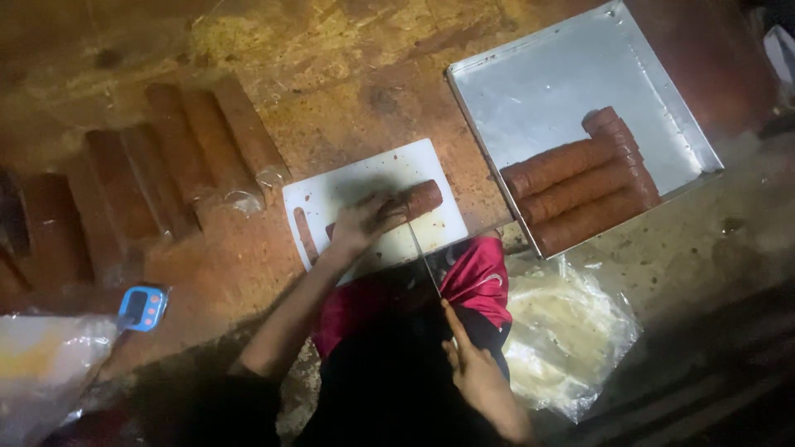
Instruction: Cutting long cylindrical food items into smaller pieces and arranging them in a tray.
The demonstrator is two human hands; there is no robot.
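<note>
Head view, single frame, dim warm light. The left hand (362, 223) lies on a reddish-brown sausage log (411, 201) that rests across a white cutting board (331, 194) on the brown surface (348, 74); its fingers are curled down over the log, pinning it. The right hand (468, 364) is drawn back near the body, fingers closed round the handle of a long thin knife (423, 258) whose blade runs forward to the board and meets the log just right of the left hand's fingertips. One thin strip of the same material (305, 234) lies at the board's left edge. Progress, as judged from the layout: a metal tray (571, 74) to the right carries about three rows of sliced rounds (580, 190) packed side by side, roughly a third of its floor covered. To the left, a batch of whole wrapped logs (178, 153) lies untouched, so most of the stock looks uncut. Left forearm reaches diagonally forward, elbow bent; right wrist is cocked, hand palm inward. A blue digital timer (142, 307) sits lower left; a crumpled clear plastic sheet (571, 331) lies lower right.
</note>
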